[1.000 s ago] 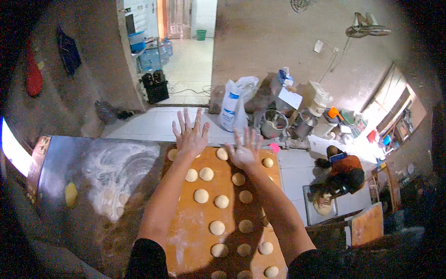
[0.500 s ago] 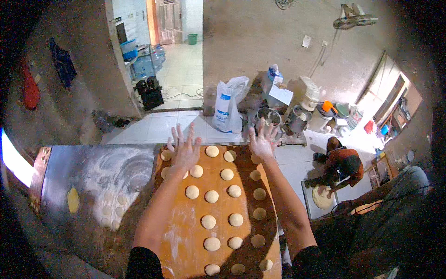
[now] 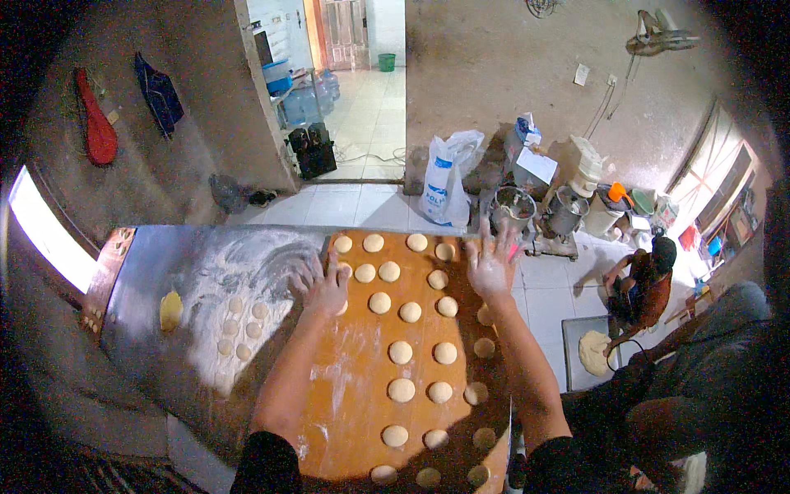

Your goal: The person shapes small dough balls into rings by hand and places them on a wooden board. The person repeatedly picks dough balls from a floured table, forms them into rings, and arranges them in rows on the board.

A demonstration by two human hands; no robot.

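Several round, pale dough balls sit in loose rows on an orange-brown board that lies on the table. At the board's far left edge my left hand has its fingers spread, and a dough ball partly shows beside its palm. My right hand is stretched out over the far right edge, fingers apart, palm whitened with flour. Neither hand grips anything. Whether the palms touch the dough underneath is hidden. Shadow covers the balls along the right side.
Left of the board, the dark table carries scattered flour, several small dough rounds and a flat yellow piece. At right, a crouching person is by a tray with a dough mass. A white sack and metal pots stand beyond.
The view has swung, so the room sits farther right. My left hand has shifted left across the board to its edge; my right remains near the right edge. The crouching person has changed posture.
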